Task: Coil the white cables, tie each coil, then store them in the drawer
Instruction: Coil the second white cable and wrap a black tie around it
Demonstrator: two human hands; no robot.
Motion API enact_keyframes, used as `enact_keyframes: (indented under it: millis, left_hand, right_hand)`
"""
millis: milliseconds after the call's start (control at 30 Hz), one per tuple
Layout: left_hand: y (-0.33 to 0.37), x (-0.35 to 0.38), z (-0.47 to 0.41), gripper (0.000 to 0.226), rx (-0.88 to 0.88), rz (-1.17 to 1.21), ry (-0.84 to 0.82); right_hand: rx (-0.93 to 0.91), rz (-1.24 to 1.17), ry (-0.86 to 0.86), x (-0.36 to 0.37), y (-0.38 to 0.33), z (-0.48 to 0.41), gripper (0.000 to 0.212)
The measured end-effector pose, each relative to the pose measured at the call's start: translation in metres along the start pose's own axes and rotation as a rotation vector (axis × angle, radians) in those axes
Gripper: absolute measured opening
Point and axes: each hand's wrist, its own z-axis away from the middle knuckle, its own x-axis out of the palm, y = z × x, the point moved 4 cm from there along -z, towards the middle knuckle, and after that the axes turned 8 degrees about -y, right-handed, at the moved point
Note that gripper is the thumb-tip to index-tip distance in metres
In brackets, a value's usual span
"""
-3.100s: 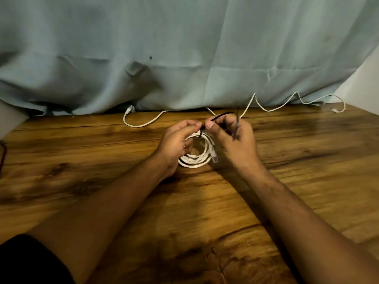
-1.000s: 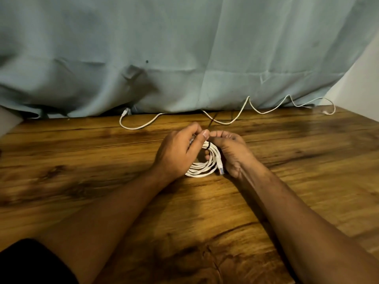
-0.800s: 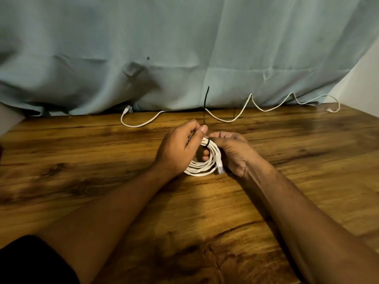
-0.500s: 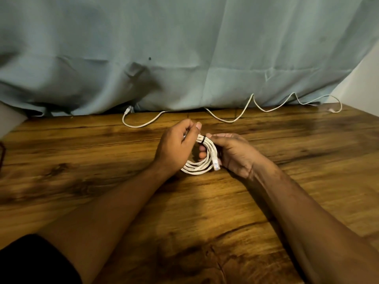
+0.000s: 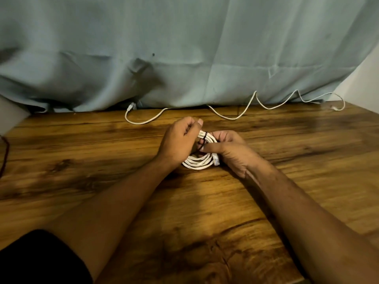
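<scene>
While the coiled white cable (image 5: 197, 162) is being gripped on the brown wooden worktop (image 5: 205, 212), the left hand (image 5: 178, 142) curled round its left side and the right hand (image 5: 231, 152) round its right, the thin black tie (image 5: 205, 135) at its far side is apparently being tightened. Next, the loose white cable (image 5: 231, 117) along the far edge is awaiting coiling. No drawer is being shown.
</scene>
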Motion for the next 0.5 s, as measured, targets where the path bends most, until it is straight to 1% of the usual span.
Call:
enact_keyframes:
  millis: [133, 200, 267, 300, 400, 433, 500]
  left_hand:
    - [-0.007, 0.002, -0.001, 0.038, -0.052, 0.098, -0.049]
    - [-0.009, 0.001, -0.003, 0.039, -0.071, 0.103, -0.053]
    - [-0.011, 0.001, -0.003, 0.039, -0.090, 0.087, -0.049]
    - [-0.012, 0.001, -0.003, 0.038, -0.096, 0.084, -0.052]
    - [-0.009, 0.003, -0.003, 0.038, -0.092, 0.079, -0.064]
    - [-0.007, 0.003, -0.002, 0.038, -0.086, 0.074, -0.066]
    - [-0.006, 0.003, -0.001, 0.037, -0.085, 0.076, -0.069]
  right_hand:
    - [-0.028, -0.007, 0.040, 0.002, 0.000, 0.002, 0.021]
    - [-0.057, 0.006, 0.069, 0.004, -0.002, 0.003, 0.009]
    - [-0.108, 0.042, 0.117, 0.004, -0.005, 0.003, 0.012]
    - [-0.134, 0.050, 0.143, 0.004, -0.006, 0.003, 0.007]
    - [-0.232, 0.130, 0.258, -0.002, -0.010, 0.004, 0.024]
    - [-0.266, 0.190, 0.273, 0.000, -0.013, 0.004, 0.024]
    - [-0.325, 0.300, 0.266, 0.000, -0.016, 0.005, 0.015]
